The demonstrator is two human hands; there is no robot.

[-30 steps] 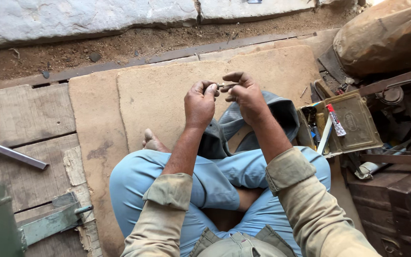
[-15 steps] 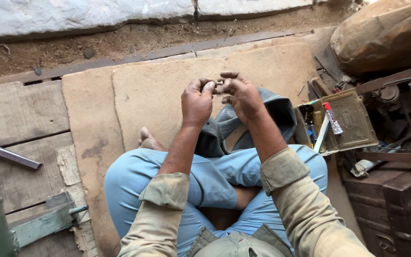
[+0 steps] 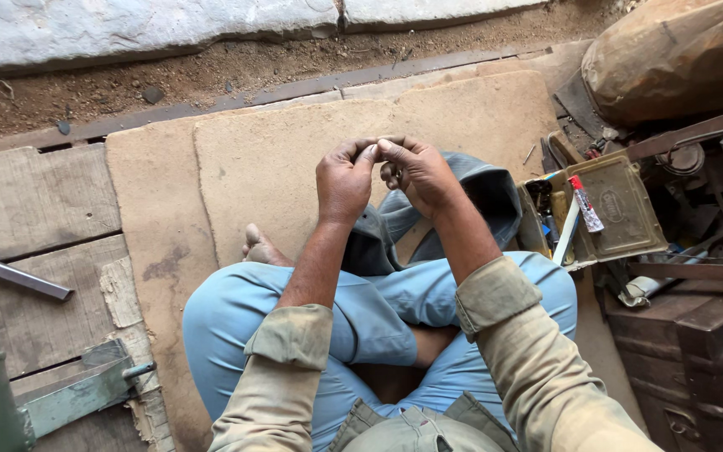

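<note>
One open metal tin [image 3: 621, 209], glue tube [image 3: 585, 204] and small tools inside

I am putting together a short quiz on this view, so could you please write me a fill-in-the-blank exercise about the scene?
1. The left hand and the right hand meet at the ______, above the lap.
2. The person sits cross-legged in light ______ trousers.
3. The open metal tin with a small tube on it lies to the person's ______.
4. The metal bar rests on wooden ______.

Missing words: fingertips; blue; right; planks
</note>
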